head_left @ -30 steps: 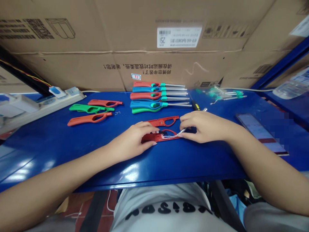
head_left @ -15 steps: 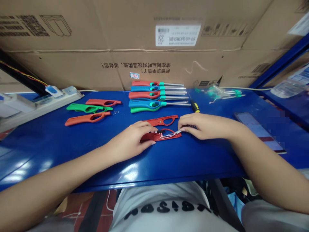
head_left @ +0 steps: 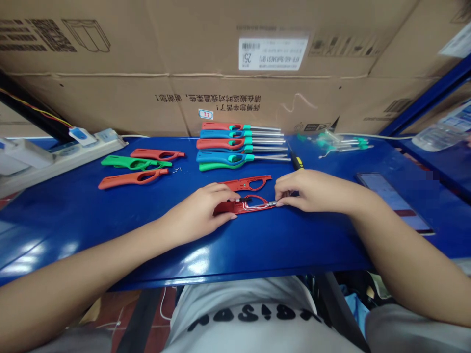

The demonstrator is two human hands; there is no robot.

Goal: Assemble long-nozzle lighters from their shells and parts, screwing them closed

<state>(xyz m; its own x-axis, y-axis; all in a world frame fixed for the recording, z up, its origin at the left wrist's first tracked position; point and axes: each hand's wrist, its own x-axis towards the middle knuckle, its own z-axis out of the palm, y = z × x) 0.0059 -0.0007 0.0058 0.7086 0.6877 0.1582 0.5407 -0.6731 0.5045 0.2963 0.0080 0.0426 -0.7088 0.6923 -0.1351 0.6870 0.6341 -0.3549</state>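
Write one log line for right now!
left hand: holding front red shell | right hand: pinching metal tube | second red shell: behind

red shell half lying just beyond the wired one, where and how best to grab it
Best guess: pinch the red shell half across its long edges, on the solid stretch left of its finger opening, coming from above and the far side. It lies flat, long and narrow; the left hand hides its left end, and the wired half sits close on the near side.

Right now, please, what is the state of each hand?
Left hand: closed on the near red handle half.
Right hand: closed, pinching the metal tube at the handle half's end.
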